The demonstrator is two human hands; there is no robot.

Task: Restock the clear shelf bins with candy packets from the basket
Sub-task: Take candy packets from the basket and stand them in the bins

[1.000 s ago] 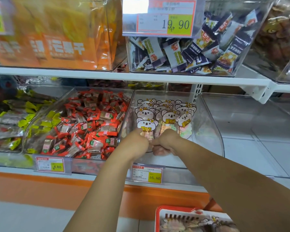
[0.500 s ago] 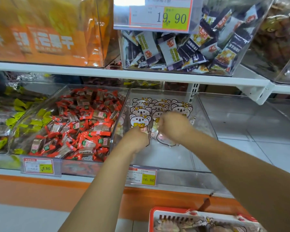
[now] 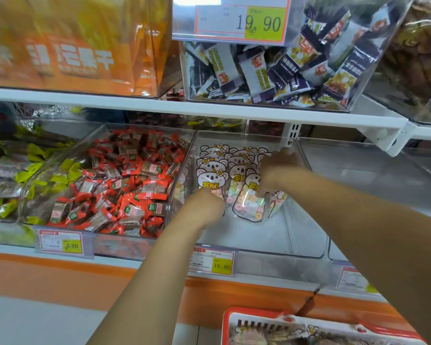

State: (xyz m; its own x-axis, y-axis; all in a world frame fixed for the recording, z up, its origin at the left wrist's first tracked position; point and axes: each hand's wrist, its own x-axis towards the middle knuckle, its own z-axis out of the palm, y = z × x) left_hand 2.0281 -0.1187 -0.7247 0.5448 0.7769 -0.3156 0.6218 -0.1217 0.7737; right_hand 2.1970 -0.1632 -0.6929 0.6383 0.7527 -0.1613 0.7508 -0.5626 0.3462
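Maybe half done: candy packets (image 3: pixel 249 207) stand in rows at the back of the clear bin (image 3: pixel 259 236), front part bare, more waiting in the basket (image 3: pixel 226 327), which is mostly cut off. Right hand (image 3: pixel 279 170) curls over the right-side packets, pinching one. Left hand (image 3: pixel 207 202) is bunched at the front-left packet, fingers hidden, so can't tell its grip.
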